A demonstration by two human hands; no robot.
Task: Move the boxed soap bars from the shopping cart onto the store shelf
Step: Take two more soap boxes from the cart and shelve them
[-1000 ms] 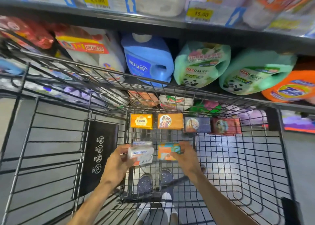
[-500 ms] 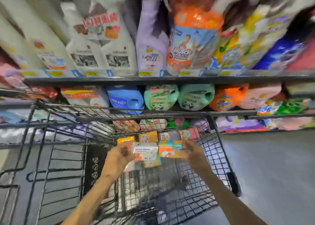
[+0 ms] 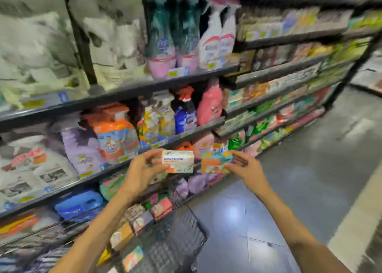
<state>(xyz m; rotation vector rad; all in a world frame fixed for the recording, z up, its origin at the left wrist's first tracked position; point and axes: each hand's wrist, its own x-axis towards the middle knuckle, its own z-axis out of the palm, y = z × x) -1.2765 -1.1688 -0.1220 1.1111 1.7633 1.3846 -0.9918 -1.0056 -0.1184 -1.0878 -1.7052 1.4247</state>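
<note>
My left hand [image 3: 142, 169] grips a white boxed soap bar marked Goat Soap [image 3: 177, 161], held up in front of the shelves. My right hand [image 3: 244, 168] holds a teal and orange boxed soap bar [image 3: 215, 161] right beside it. Both boxes are well above the shopping cart [image 3: 186, 231], which sits low in the view. Several more boxed soap bars [image 3: 144, 217] lean in a row along the cart's far wall. The store shelf [image 3: 115, 95] runs across the view behind the boxes. The picture is blurred by motion.
Refill pouches [image 3: 111, 136], spray bottles [image 3: 215, 43] and detergent jugs [image 3: 78, 204] fill the shelf tiers on the left. Further shelving with small boxed goods [image 3: 279, 91] stretches away to the right. Grey aisle floor [image 3: 310, 169] lies to the right of the cart.
Both hands have lifted their soap boxes up out of the cart to shelf height. The view has swung up and right, from the cart's inside to the shelves and aisle.
</note>
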